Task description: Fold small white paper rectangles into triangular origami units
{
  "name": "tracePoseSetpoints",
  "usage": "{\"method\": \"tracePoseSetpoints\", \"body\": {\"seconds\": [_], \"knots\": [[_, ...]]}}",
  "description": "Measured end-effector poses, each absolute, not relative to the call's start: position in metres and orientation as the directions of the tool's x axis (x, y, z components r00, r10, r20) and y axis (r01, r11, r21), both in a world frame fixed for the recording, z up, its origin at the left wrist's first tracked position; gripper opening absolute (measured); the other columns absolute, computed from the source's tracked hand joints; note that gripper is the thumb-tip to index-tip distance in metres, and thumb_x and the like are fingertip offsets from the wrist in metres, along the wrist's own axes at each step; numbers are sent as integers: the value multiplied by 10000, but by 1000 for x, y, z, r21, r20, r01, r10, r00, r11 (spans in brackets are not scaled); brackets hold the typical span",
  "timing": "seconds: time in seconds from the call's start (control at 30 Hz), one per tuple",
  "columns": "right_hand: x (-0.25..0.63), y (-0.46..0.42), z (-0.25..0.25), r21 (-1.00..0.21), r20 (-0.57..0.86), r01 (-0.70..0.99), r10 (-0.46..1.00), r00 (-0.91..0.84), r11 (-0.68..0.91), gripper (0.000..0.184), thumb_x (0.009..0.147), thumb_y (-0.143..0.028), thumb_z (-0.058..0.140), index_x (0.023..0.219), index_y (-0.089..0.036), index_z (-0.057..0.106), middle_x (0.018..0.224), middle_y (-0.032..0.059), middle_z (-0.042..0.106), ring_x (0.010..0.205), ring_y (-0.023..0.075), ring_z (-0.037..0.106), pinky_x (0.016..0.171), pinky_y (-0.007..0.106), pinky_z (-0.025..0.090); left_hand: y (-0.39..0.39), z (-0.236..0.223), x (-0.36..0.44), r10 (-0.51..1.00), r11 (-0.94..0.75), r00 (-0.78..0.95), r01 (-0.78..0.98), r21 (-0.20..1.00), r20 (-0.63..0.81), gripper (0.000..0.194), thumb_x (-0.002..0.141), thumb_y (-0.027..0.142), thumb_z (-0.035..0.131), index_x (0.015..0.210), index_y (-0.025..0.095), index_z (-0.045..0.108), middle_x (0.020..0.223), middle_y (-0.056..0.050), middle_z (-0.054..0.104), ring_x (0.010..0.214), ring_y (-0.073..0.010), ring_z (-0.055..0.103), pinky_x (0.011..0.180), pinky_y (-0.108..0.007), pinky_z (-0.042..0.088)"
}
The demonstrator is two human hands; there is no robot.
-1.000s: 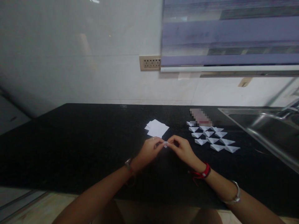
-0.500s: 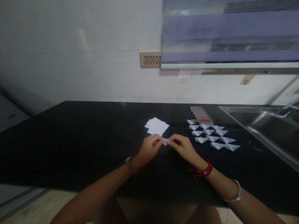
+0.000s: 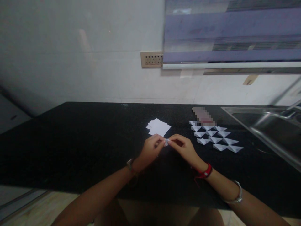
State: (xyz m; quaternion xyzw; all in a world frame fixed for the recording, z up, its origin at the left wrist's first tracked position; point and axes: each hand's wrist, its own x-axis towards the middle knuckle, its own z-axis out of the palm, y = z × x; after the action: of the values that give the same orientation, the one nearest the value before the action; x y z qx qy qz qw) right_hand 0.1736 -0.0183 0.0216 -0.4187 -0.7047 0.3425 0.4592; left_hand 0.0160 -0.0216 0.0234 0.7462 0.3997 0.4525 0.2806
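Between my fingertips is a small folded piece of white paper (image 3: 166, 142). My left hand (image 3: 151, 148) pinches its left side, and my right hand (image 3: 184, 148) pinches its right side. The fingers hide much of it, so its full shape cannot be made out. Just beyond my left hand lies a loose stack of flat white paper sheets (image 3: 160, 127) on the black countertop (image 3: 94, 141). To the right of my right hand, several folded white paper pieces (image 3: 214, 139) lie in rough rows, pointed at their ends.
A blurred-out flat object, perhaps a phone (image 3: 203, 115), lies behind the folded pieces. A metal sink (image 3: 265, 117) is set into the counter at right. On the wall are a socket panel (image 3: 152, 59) and a purple striped blind (image 3: 230, 34).
Both hands stay almost in place, still pinching the folded paper; the right wrist and fingers have shifted very slightly. The view has moved a little.
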Motion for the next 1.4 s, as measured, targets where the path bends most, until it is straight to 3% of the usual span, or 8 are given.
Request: {"method": "tracePoseSetpoints", "body": {"seconds": [0.23, 0.4, 0.63, 0.8, 1.2, 1.3, 1.4], "knots": [[177, -17, 22, -755, 398, 445, 876, -273, 482, 116, 762, -229, 503, 717, -162, 586, 695, 21, 553, 631, 124, 496, 578, 234, 383, -20, 22, 15, 845, -530, 330, 414, 740, 421, 123, 780, 211, 458, 766, 153, 566, 733, -10, 570, 662, -97, 519, 610, -195, 407], [171, -19, 22, -766, 410, 420, 873, -264, 487, 101, 778, -195, 464, 716, -159, 535, 677, 7, 505, 618, 112, 460, 560, 223, 358, -19, 23, 16, 875, -477, 288, 386, 789, 388, 133, 772, 213, 463, 697, 146, 549, 681, -2, 560, 634, -99, 522, 591, -201, 406], [171, -15, 15, -889, 373, 230, 918, -137, 396, 113, 792, -241, 444, 711, -166, 466, 608, -21, 432, 549, 95, 416, 498, 211, 327, -18, 25, 16, 945, -307, 169, 165, 937, 280, 104, 771, 212, 455, 704, 140, 489, 617, 14, 546, 518, -76, 509, 485, -179, 394], [172, -14, 15, -917, 390, 16, 906, -166, 398, 132, 814, -291, 418, 742, -181, 417, 617, -34, 408, 504, 78, 377, 466, 206, 308, -14, 22, 17, 943, -313, 112, -18, 950, 313, 63, 763, 201, 466, 734, 146, 477, 650, 11, 554, 564, -76, 530, 515, -178, 422], [171, -22, 18, -853, 504, 17, 834, -224, 521, 129, 836, -269, 398, 753, -178, 440, 790, 14, 456, 566, 81, 437, 507, 228, 352, -12, 15, 22, 982, -79, 125, -391, 917, 138, 165, 758, 313, 501, 780, 164, 432, 652, 22, 516, 522, -60, 511, 460, -155, 369], [173, -21, 18, -858, 491, 24, 834, -252, 513, 129, 829, -278, 411, 760, -178, 453, 815, 21, 466, 579, 83, 453, 510, 227, 363, -11, 16, 20, 975, -87, 157, -369, 925, 155, 161, 762, 310, 489, 780, 164, 423, 622, 30, 504, 497, -57, 489, 457, -160, 360], [178, -18, 19, -882, 434, 40, 842, -320, 470, 123, 810, -288, 444, 769, -178, 482, 805, 22, 479, 604, 91, 474, 511, 220, 380, -8, 17, 15, 957, -156, 209, -214, 964, 202, 127, 760, 278, 483, 768, 158, 441, 578, 39, 486, 484, -61, 469, 473, -173, 362]]}}
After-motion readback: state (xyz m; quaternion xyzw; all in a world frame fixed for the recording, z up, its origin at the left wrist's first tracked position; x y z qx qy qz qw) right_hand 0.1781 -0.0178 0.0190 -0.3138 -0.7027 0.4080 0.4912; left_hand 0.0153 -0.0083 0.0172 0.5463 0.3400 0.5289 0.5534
